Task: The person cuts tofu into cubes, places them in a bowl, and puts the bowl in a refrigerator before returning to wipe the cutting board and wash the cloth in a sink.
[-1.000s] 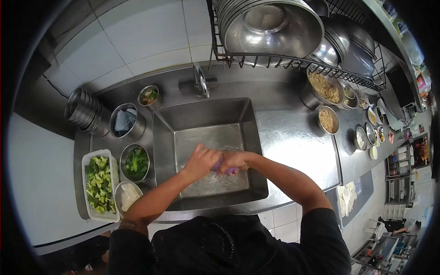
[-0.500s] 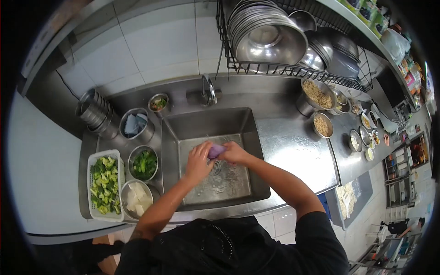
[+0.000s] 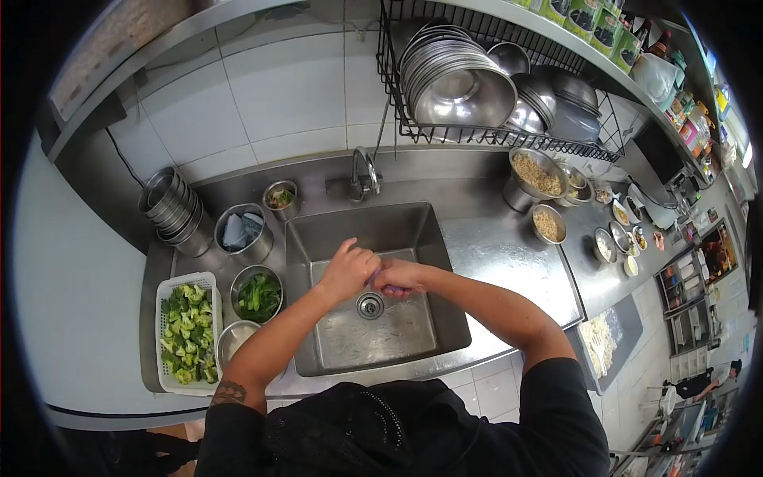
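Steel rectangular sink basin (image 3: 445, 274) below: left hand (image 3: 348, 270) and right hand (image 3: 400, 278) meet over the round drain (image 3: 369, 305), both forearms angled inward, fingers closed around a small purple object (image 3: 378, 276).

White perforated basket of chopped broccoli (image 3: 185, 330), round steel bowl of leafy greens (image 3: 258, 295) just beside it, stack of nested steel pots (image 3: 171, 204), curved chrome tap (image 3: 364, 172), black wire rack of steel plates (image 3: 457, 75), steel bowl of noodles (image 3: 537, 173), white wall tiles (image 3: 278, 87).
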`<state>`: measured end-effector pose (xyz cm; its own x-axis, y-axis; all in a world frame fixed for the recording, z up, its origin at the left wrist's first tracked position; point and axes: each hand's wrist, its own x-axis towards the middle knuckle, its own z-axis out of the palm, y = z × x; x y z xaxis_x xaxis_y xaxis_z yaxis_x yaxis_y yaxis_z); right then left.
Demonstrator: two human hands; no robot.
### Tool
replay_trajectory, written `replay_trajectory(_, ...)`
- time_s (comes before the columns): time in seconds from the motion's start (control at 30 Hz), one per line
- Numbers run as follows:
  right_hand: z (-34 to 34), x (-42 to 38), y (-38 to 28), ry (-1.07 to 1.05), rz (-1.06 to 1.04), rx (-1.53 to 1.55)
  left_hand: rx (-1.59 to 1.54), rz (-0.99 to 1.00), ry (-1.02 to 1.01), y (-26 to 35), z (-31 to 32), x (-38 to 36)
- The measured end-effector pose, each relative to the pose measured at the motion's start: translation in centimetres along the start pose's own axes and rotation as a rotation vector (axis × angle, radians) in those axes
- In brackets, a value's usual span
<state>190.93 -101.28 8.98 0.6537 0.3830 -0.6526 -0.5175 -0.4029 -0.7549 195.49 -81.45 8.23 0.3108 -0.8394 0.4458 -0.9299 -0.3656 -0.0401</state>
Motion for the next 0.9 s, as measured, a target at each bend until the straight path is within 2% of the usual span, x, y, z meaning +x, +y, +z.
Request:
replay_trajectory(0.03,0.2,0.2,-0.3,0.001,-0.001,-0.001,-0.084,-0.114,-0.155,-0.4,0.3,0.1)
replay_trajectory(0.1,0.1,0.7,-1.1,0.381,-0.284,-0.485,-0.081,-0.149,-0.144,-1.3,0.6,0.9)
replay_trajectory(0.13,0.2,1.1,-1.4,0.381,-0.287,-0.485,-0.081,-0.184,-0.135,-1.5,0.6,1.1)
replay_trajectory(0.17,0.2,1.3,-1.8,0.517,-0.296,-0.650,-0.077,-0.182,-0.134,-1.5,0.5,1.2)
replay_trajectory(0.2,0.3,1.0,-2.5,0.656,-0.305,-0.815,-0.097,-0.261,-0.168,-1.4,0.2,1.6)
replay_trajectory(0.23,0.3,0.5,-3.2,0.662,-0.310,-0.818,-0.116,-0.340,-0.200,-1.4,-0.2,1.9)
replay_trajectory(0.27,0.2,-0.1,-3.7,0.665,-0.308,-0.913,-0.110,-0.338,-0.195,-1.5,-0.1,2.1)
replay_trajectory(0.33,-0.3,-0.6,-4.2,0.669,-0.309,-1.010,-0.321,-0.507,-0.145,-1.5,0.4,2.1)
replay_trajectory(0.37,-0.6,-0.8,-4.1,0.681,-0.399,-1.138,-0.320,-0.508,-0.146,-1.4,0.8,2.0)
replay_trajectory(0.4,-0.9,-0.8,-3.9,0.691,-0.489,-1.263,-0.429,-0.602,-0.126,-0.6,0.1,2.3)
replay_trajectory(0.53,-0.9,-1.8,-3.8,0.660,-0.500,-1.358,-0.681,-0.835,-0.141,2.0,-1.3,2.7)
replay_trajectory(0.57,-0.9,-1.7,-3.4,0.646,-0.560,-1.386,-0.680,-0.829,-0.147,2.3,-0.1,2.1)
replay_trajectory(0.63,-1.0,-1.5,-2.3,0.648,-0.613,-1.404,-0.937,-0.843,-0.059,2.5,3.6,0.6)
replay_trajectory(0.67,-0.8,-1.5,-1.7,0.610,-0.650,-1.456,-0.935,-0.830,-0.072,3.4,3.9,0.1)
replay_trajectory(0.73,-0.5,-1.5,-0.3,0.589,-0.673,-1.496,-1.342,-1.016,-0.124,5.2,4.3,-0.9)
replay_trajectory(0.77,-0.3,-1.5,0.4,0.545,-0.710,-1.508,-1.341,-1.001,-0.145,5.9,4.4,-1.5)
replay_trajectory(0.83,0.3,-1.3,1.7,0.496,-0.769,-1.522,-1.603,-1.066,-0.176,7.3,4.4,-2.5)
replay_trajectory(0.9,0.8,-1.7,2.2,0.496,-0.773,-1.534,-1.787,-0.975,-0.263,6.5,7.2,-4.4)
